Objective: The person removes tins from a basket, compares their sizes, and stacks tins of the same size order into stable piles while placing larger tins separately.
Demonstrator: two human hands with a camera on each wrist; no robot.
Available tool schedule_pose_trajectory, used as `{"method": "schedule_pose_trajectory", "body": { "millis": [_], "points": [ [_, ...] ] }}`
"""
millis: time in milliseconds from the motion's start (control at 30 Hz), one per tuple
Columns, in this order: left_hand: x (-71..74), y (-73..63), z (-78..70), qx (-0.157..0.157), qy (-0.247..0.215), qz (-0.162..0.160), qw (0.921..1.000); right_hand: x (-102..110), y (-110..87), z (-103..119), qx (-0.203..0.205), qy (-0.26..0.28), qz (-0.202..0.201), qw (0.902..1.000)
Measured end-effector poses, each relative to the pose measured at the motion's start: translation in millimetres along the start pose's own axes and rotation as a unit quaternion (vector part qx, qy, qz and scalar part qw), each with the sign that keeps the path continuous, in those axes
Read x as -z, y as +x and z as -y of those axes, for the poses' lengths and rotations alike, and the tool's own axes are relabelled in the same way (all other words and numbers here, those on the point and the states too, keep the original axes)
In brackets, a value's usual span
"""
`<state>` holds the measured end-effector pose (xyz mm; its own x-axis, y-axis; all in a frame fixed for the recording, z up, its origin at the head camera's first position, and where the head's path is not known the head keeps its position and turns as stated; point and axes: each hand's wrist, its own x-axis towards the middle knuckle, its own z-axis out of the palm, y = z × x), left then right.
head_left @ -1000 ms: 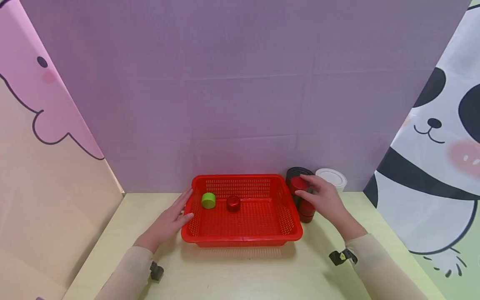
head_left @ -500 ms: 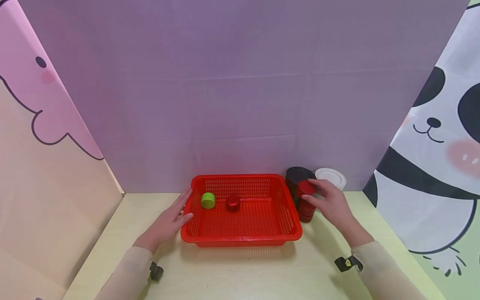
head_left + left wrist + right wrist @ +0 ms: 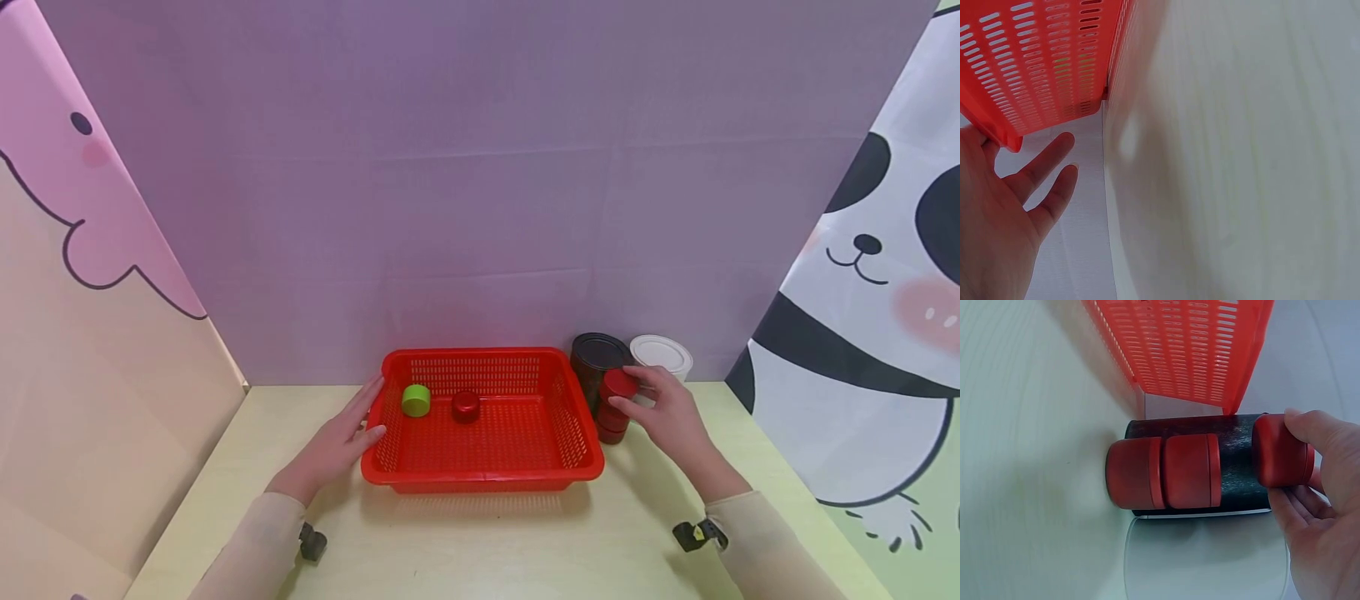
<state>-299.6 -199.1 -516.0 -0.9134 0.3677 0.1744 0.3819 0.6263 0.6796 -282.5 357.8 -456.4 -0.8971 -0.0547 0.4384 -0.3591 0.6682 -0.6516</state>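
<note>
My right hand [image 3: 671,417] pinches a small red tin [image 3: 1275,452] between thumb and fingers. In the right wrist view, two similar tins stand stacked below, a lower tin [image 3: 1134,474] and an upper tin [image 3: 1189,470], with a gap up to the held one. My left hand [image 3: 333,450] rests at the left side of a red plastic basket [image 3: 487,477], fingers extended along its rim. Inside the basket lie a light green round tin [image 3: 416,402] and a shiny red one [image 3: 466,407].
Right behind the stack stands a tall black canister [image 3: 598,350]. Beside it is a canister with a white lid [image 3: 662,354], partly hidden by my right hand. A purple cloth wall [image 3: 480,208] closes off the back of the pale wooden table [image 3: 465,550].
My right hand has carried the red tin to the right and slightly nearer, from in front of the black canister to over the stack. My left hand and the basket have stayed put.
</note>
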Motion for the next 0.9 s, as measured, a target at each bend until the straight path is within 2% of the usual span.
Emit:
{"method": "schedule_pose_trajectory", "body": {
  "millis": [233, 900],
  "points": [
    [0.5, -0.3, -0.3, -0.002, 0.004, 0.002, 1.0, -2.5, -3.5, -0.8, -0.006, -0.013, 0.001, 0.9999],
    [0.2, -0.2, 0.0, -0.008, 0.002, -0.002, 1.0, -6.8, -7.9, -8.2, -0.013, 0.001, -0.001, 0.9999]
  ]
}}
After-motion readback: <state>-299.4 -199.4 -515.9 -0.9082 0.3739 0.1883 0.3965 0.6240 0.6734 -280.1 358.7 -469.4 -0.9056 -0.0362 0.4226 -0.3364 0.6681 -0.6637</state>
